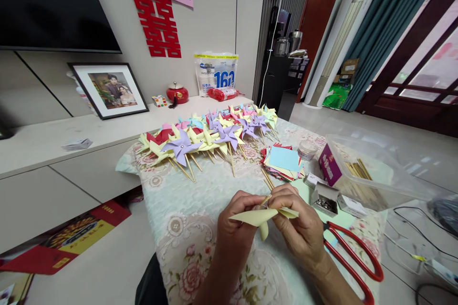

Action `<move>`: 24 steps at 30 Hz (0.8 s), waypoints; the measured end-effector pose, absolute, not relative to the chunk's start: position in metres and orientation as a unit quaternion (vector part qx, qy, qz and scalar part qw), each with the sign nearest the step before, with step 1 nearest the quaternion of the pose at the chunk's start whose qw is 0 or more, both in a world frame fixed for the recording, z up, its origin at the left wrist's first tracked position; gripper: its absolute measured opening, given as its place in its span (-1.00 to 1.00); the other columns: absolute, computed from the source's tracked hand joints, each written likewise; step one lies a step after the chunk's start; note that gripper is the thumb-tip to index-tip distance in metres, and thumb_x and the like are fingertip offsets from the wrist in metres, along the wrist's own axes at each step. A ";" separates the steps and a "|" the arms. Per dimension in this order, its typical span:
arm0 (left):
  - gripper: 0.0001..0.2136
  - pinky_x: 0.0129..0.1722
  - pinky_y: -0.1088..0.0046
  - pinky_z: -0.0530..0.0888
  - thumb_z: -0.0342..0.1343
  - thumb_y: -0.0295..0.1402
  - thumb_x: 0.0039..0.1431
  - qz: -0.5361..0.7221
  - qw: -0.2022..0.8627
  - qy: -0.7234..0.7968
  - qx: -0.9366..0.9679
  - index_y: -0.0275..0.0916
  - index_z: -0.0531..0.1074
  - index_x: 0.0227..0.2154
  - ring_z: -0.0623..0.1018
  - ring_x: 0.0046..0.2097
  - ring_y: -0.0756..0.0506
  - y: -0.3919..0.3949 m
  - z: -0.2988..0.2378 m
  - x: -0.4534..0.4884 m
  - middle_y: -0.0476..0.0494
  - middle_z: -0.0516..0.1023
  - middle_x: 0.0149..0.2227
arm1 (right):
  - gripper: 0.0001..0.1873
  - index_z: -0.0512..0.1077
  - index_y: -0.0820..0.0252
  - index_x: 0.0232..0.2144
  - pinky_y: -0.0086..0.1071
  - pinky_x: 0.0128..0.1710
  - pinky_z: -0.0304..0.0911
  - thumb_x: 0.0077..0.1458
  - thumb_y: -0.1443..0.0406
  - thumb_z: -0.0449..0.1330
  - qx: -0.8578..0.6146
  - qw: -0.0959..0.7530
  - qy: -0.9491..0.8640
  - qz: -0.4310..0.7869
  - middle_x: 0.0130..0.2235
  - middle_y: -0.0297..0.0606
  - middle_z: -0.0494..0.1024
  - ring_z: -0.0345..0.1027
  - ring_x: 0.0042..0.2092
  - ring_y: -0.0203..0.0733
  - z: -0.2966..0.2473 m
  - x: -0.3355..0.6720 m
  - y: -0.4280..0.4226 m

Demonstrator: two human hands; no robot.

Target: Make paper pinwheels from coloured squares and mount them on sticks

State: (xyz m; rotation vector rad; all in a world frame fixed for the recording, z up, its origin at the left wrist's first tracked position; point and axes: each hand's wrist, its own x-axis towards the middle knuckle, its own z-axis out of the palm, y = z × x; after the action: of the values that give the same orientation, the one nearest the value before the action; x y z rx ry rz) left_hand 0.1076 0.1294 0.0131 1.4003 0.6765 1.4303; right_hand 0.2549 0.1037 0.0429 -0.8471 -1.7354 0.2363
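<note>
Head: open tablecloth [189, 200] beside left hand [236, 206]

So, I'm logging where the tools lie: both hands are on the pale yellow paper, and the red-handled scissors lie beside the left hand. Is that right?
Not quite: the red-handled scissors lie beside the right hand, not the left hand, as the head view shows. Both hands are indeed on the pale yellow paper.
</note>
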 end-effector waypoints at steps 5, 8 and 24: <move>-0.87 -0.36 0.52 0.39 0.22 -0.42 0.19 0.598 0.513 0.277 0.550 -0.14 0.64 -0.26 0.48 -0.34 0.00 0.129 0.011 0.107 -0.06 0.51 -0.34 | -0.78 0.40 0.20 -0.25 -0.13 -0.20 0.17 0.12 0.54 0.07 -0.357 0.543 -0.758 0.053 -0.33 -0.22 0.49 0.33 -0.22 -0.09 0.043 0.255 0.101; -0.87 -0.38 0.52 0.39 0.22 -0.43 0.18 0.610 0.514 0.254 0.547 -0.12 0.65 -0.26 0.47 -0.36 0.00 0.128 0.012 0.109 -0.06 0.50 -0.36 | -0.75 0.39 0.21 -0.24 -0.12 -0.21 0.14 0.08 0.55 0.05 -0.350 0.539 -0.765 0.023 -0.33 -0.21 0.50 0.34 -0.23 -0.07 0.044 0.256 0.100; -0.94 -0.49 0.57 0.32 0.26 -0.39 0.12 0.634 0.504 0.332 0.483 -0.19 0.63 -0.36 0.40 -0.46 0.05 0.126 0.016 0.114 -0.01 0.46 -0.44 | -0.75 0.40 0.18 -0.21 -0.14 -0.19 0.15 0.12 0.54 0.07 -0.345 0.559 -0.751 0.059 -0.31 -0.22 0.49 0.32 -0.22 -0.09 0.043 0.255 0.098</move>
State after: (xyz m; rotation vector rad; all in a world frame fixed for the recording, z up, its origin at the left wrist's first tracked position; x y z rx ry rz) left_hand 0.1138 0.1264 0.0158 1.1650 0.8020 1.5314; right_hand 0.2548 0.0976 0.0431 -0.8140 -1.7715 0.1394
